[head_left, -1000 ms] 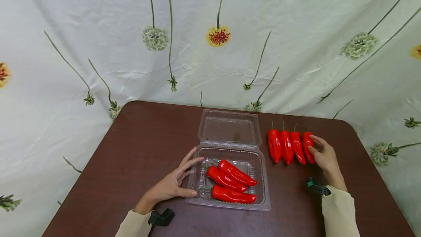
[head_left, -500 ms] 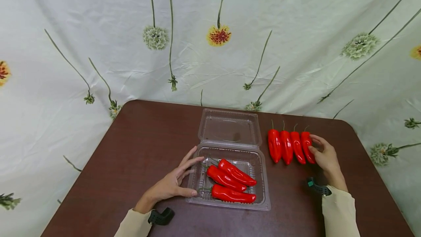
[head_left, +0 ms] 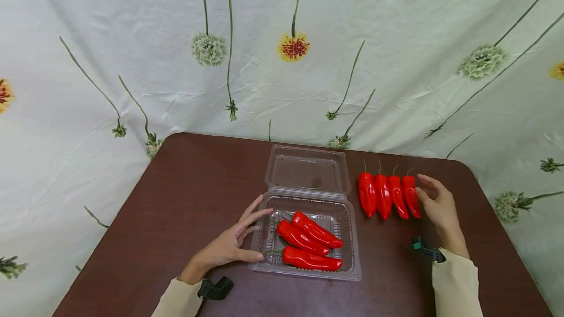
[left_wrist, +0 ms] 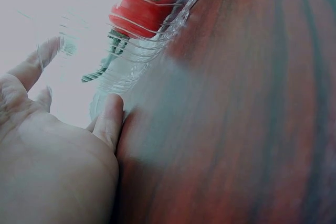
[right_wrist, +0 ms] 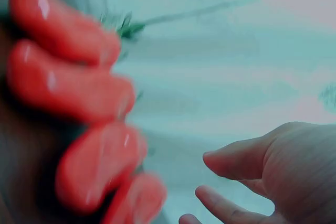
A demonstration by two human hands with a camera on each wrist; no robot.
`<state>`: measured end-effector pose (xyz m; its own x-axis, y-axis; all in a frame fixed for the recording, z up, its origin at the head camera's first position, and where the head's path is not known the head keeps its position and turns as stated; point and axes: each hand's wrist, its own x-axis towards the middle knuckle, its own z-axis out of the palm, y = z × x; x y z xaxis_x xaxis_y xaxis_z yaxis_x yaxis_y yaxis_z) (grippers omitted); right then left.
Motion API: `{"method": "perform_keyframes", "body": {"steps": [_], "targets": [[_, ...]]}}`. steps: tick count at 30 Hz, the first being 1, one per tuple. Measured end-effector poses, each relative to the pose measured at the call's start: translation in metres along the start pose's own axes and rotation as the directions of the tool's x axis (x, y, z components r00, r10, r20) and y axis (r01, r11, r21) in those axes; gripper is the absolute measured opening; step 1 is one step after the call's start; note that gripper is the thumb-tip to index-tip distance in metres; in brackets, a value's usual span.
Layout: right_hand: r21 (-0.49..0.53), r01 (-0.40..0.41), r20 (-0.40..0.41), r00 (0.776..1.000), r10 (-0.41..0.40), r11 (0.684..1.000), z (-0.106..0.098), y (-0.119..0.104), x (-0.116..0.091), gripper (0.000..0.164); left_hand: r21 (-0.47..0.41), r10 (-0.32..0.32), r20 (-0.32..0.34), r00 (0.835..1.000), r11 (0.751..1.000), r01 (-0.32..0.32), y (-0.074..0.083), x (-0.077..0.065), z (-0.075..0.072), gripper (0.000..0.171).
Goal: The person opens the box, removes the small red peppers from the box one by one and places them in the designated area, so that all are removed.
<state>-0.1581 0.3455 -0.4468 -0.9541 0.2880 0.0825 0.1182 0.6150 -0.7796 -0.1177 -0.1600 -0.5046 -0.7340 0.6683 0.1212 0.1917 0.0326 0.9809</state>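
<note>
My left hand [head_left: 226, 246] has its fingers spread against the left wall of a clear plastic clamshell container [head_left: 356, 243]. In the left wrist view the thumb [left_wrist: 109, 121] touches the clear plastic. Inside lie 3 red chili peppers, the nearest pepper [head_left: 313, 259] with its stem pointing left. To the right of the container, several more red peppers [head_left: 383, 197] stand side by side in a row, stems away from me. My right hand [head_left: 442, 209] hovers just right of the rightmost pepper [head_left: 411, 197], apart from it, its fingers relaxed and holding nothing.
The container's lid [head_left: 308, 172] lies folded back flat behind it. Everything sits on a dark brown table [head_left: 198, 185]. A white cloth [head_left: 396, 111] with dandelion prints hangs behind the table's far edge.
The rightmost pepper has shifted left, closer to its neighbours, and my right hand has let go of it and drawn slightly right. My left hand and the container stay put.
</note>
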Motion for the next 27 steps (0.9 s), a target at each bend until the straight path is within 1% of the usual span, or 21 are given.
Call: {"method": "perform_keyframes", "body": {"steps": [2,5,8,12,14,18,20,22,23,24,25,27], "targets": [[-0.002,0.042,0.013,0.999,-0.042,0.999,0.003,-0.01,-0.003,0.042,-0.002,-0.004,-0.002,1.0,1.0,0.004,0.0,0.0,0.0,0.09],[-0.012,0.114,0.064,0.992,-0.113,0.993,0.01,-0.027,-0.007,0.042,0.0,-0.008,-0.005,1.0,1.0,0.008,0.001,-0.001,0.0,0.09],[-0.006,0.174,0.137,0.976,-0.171,0.985,0.017,-0.041,-0.011,0.043,0.002,-0.02,-0.007,1.0,1.0,0.02,0.003,-0.001,0.0,0.09],[0.032,0.213,0.211,0.954,-0.215,0.977,0.026,-0.057,-0.019,0.042,0.006,-0.023,-0.01,1.0,1.0,0.023,0.004,0.0,0.0,0.09],[0.052,0.232,0.235,0.943,-0.238,0.971,0.031,-0.065,-0.024,0.042,0.008,-0.025,-0.011,1.0,1.0,0.025,0.004,0.0,0.0,0.09],[0.099,0.293,0.25,0.918,-0.309,0.951,0.044,-0.084,-0.038,0.039,0.02,-0.023,-0.013,1.0,1.0,0.023,0.004,0.0,0.0,0.09],[0.128,0.331,0.265,0.897,-0.354,0.935,0.054,-0.093,-0.046,0.038,0.023,-0.02,-0.013,1.0,1.0,0.02,0.004,0.0,0.0,0.091],[0.152,0.37,0.295,0.868,-0.4,0.916,0.065,-0.101,-0.055,0.037,0.021,-0.016,-0.013,1.0,1.0,0.017,0.004,0.0,0.0,0.09],[0.169,0.384,0.319,0.85,-0.419,0.908,0.071,-0.105,-0.059,0.036,0.015,-0.02,-0.014,1.0,1.0,0.021,0.004,0.0,0.0,0.09],[0.18,0.391,0.349,0.832,-0.43,0.903,0.077,-0.107,-0.063,0.037,0.014,-0.011,-0.011,1.0,1.0,0.011,0.003,0.0,0.0,0.09],[0.192,0.401,0.381,0.811,-0.445,0.895,0.083,-0.11,-0.067,0.037,0.014,-0.008,-0.01,1.0,1.0,0.008,0.003,0.0,0.0,0.09],[0.218,0.423,0.447,0.758,-0.475,0.88,0.093,-0.113,-0.075,0.037,0.01,-0.003,-0.008,1.0,1.0,0.003,0.003,0.0,0.001,0.09]]}}
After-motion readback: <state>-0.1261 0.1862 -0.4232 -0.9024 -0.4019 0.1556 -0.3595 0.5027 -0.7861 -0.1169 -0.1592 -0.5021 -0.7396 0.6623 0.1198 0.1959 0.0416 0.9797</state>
